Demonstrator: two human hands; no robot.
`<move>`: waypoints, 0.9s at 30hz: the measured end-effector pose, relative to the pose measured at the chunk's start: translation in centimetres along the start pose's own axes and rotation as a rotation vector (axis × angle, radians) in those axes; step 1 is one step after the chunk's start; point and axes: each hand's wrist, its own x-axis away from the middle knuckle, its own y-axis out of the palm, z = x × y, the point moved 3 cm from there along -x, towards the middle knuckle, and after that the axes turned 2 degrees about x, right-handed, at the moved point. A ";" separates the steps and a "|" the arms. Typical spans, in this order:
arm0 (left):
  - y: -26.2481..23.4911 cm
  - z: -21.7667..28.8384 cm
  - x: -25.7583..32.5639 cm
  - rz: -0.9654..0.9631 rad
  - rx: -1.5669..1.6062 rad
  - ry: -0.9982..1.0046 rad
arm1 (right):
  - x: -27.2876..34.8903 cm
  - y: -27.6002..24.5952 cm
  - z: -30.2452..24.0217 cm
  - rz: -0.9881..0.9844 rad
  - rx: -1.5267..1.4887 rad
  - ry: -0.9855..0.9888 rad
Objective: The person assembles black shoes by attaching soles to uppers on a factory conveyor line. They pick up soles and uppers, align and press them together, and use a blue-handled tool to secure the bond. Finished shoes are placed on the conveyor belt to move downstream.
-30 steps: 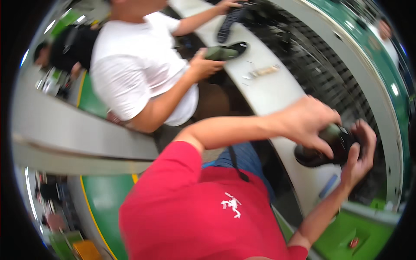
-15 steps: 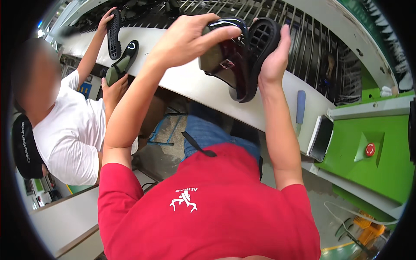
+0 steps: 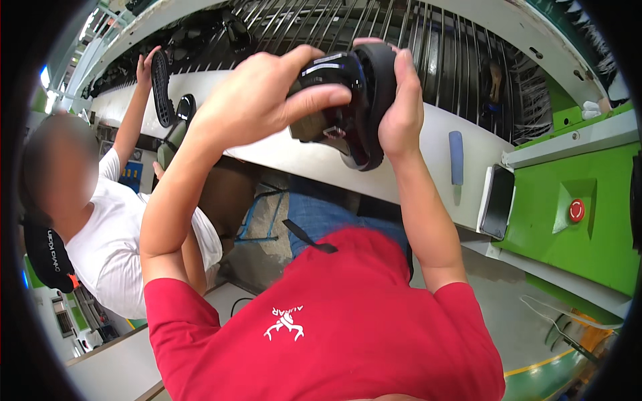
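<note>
My left hand (image 3: 251,100) is closed round a glossy black shoe upper (image 3: 356,137), with the thumb laid across its side. A small buckle and strap show on the upper, along with an olive-green part at its opening. Cupped against the black shoe sole (image 3: 381,87), my right hand (image 3: 404,110) presses it from the outer side. Sole and upper meet along the lower end; higher up, whether a gap remains between them is hard to see. Both are held upright above the white ledge.
A blue-handled tool (image 3: 456,157) and a dark flat panel with a white edge (image 3: 497,204) are at the right. Beyond them is a green machine (image 3: 542,247) with a red button (image 3: 576,210). Metal rods (image 3: 428,67) run behind the ledge (image 3: 431,167). A co-worker at left holds another sole (image 3: 161,90).
The sole has turned from showing its gridded inner face to edge-on, closing against the upper. Both hands and the shoe sit slightly further left and lower in view.
</note>
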 end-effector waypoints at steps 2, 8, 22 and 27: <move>-0.4 0.9 0.3 -0.079 -0.008 -0.036 | 0.3 -0.1 -0.3 0.005 0.097 -0.078; -0.5 1.9 0.4 -0.078 -0.092 0.009 | 0.8 -0.4 -1.0 -0.002 0.178 -0.067; 0.6 4.4 0.7 -0.095 -0.324 0.098 | 1.8 -2.4 -3.4 -0.215 0.404 -0.149; 1.4 5.0 1.2 0.001 -0.351 0.201 | 2.1 -2.9 -3.8 -0.259 0.473 -0.226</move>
